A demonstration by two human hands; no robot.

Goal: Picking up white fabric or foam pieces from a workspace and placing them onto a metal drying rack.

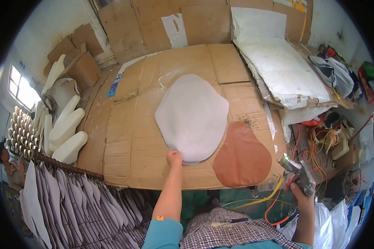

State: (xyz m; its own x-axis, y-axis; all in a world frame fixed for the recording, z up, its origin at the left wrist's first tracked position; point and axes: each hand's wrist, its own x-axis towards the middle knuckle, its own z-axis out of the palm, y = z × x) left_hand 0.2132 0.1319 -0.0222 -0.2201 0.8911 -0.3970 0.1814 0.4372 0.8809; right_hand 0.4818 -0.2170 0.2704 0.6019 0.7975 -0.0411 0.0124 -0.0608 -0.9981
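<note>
A pale grey cut sheet [193, 118] with a rounded, wavy outline lies flat on the cardboard-covered table [124, 162]. My left hand [174, 158] is closed on its near left edge, the fingertips partly hidden. Beside it on the right lies a reddish-brown piece of leather-like material [243, 155], wide at the near end and narrow at the far end. Past the table's near right corner, my right hand [298, 189] is wrapped round a metal spray gun [299, 172], its nozzle pointing up and left. An orange hose [269, 209] curves below the gun.
Several grey sheets [70, 199] hang on a rack at the lower left. Cream foam shapes [68, 124] stand beyond it, and a person [14, 164] is at the far left. White-covered boards [274, 58] lie at the back right, above tangled hoses [316, 145].
</note>
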